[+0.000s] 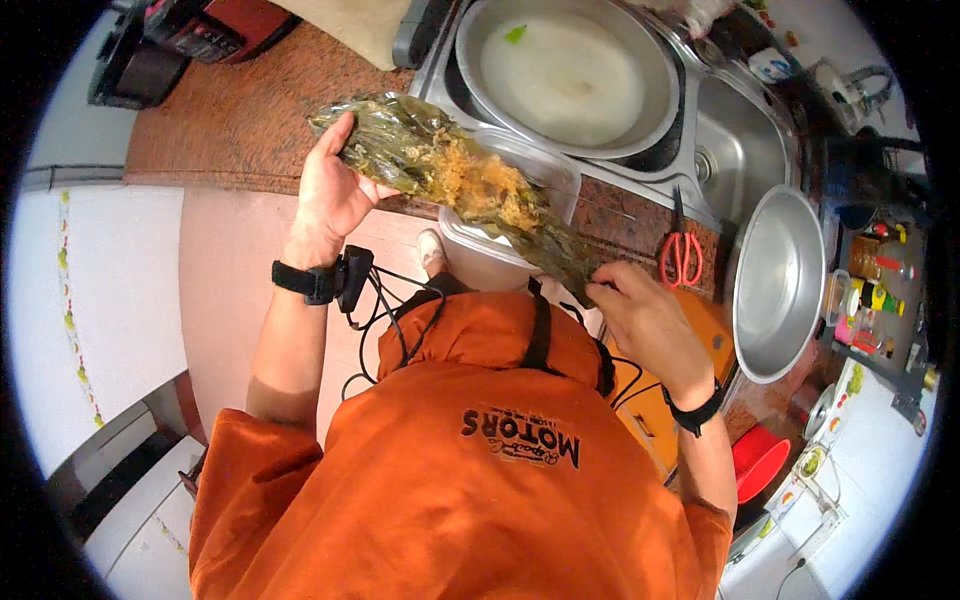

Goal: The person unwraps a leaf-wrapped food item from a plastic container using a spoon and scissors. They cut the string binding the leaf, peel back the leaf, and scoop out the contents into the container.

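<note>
Stretched between my hands is a long, wet, dark green leaf wrapper [397, 142] with clumps of orange-brown food [480, 184] along its middle. My left hand [337, 180] supports its wide end, with the thumb on top. The narrow end is pinched by the fingers of my right hand [637, 315]. Below the leaf, at the counter's edge, a clear plastic container [559, 169] is partly hidden. A large metal basin [660, 112] of cloudy water, with a green scrap floating in it, stands over the sink beyond the leaf.
Red-handled scissors [681, 259] lie on the stone counter [247, 120] near my right hand. An oval metal basin [780, 285] stands right of them, by the steel sink [739, 142]. A red basin [757, 461] and several bottles are farther right. Black cables hang near my waist.
</note>
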Tool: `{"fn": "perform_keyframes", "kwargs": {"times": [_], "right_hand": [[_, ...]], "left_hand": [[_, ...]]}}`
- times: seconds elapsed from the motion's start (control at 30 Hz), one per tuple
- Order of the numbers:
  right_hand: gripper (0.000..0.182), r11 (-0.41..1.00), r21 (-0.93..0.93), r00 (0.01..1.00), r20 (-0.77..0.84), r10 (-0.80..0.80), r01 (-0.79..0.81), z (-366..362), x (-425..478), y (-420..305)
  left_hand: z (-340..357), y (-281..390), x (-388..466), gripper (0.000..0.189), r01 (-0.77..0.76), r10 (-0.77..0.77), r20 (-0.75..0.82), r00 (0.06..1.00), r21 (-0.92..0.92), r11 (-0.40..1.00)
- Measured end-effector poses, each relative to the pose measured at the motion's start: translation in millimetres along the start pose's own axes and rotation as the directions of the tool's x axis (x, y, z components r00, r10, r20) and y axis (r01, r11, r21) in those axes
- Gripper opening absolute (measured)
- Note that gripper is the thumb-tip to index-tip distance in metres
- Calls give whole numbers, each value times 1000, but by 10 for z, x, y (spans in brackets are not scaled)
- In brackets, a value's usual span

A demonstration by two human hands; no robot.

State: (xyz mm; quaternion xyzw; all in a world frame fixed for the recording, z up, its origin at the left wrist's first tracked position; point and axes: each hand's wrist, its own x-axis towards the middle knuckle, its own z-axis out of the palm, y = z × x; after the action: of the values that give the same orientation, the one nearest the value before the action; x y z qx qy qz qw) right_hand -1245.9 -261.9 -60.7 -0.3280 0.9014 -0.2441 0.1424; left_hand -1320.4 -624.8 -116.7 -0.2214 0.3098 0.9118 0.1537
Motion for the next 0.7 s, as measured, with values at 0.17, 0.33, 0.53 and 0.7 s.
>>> {"fn": "perform_keyframes", "kwargs": {"times": [0.17, 0.33, 0.53, 0.7], "right_hand": [[22, 961, 275, 993, -106, 42, -11, 63, -14, 107], [21, 842, 528, 976, -103, 194, -111, 105, -88, 160], [16, 739, 652, 919, -163, 359, -173, 159, -94, 198], [18, 353, 873, 783, 52, 620, -338, 101, -104, 178]], "left_hand": [[23, -18, -6, 46, -35, 34, 10, 999, 61, 998], [25, -11, -24, 47, -26, 22, 55, 998, 68, 997], [221, -63, -94, 45, -81, 88, -52, 995, 136, 987], [168, -60, -114, 40, -70, 68, 22, 997, 137, 988]]}}
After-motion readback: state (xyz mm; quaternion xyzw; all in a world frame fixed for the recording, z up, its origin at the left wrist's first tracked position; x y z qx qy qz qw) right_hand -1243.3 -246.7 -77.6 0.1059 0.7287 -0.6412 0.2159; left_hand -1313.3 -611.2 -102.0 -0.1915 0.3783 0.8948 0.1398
